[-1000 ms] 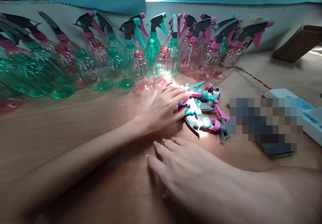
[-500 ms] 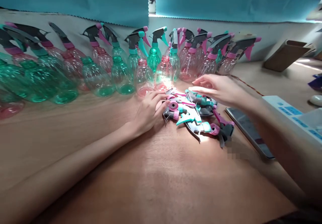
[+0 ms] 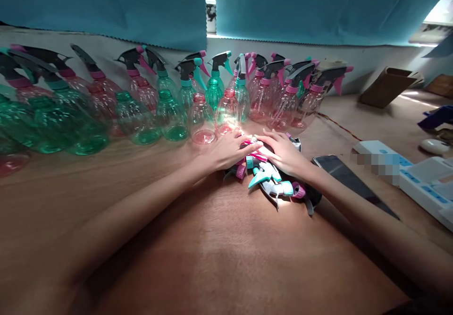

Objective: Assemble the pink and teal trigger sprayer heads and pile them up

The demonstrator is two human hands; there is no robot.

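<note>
A pile of loose trigger spray heads in black, pink and turquoise lies on the wooden table. My left hand rests on the left side of the pile, fingers stretched out toward the middle. From the right, my right hand lies over the pile with its fingers spread. The fingertips of the two hands come close together above the heads, and neither hand grips one. Part of the pile is hidden under the hands. Just behind them stand uncapped clear pink bottles, one of them lit by sunlight.
Rows of green bottles and pink bottles line the back, several with spray heads fitted. On the right lie a phone, a white power strip, a white mouse and a brown box. A thin twisted cord runs behind the phone.
My right hand has come down and left onto the pile, covering more of the spray heads. My left hand has slid slightly right over the pile, its fingers straighter. The view has tilted slightly.
</note>
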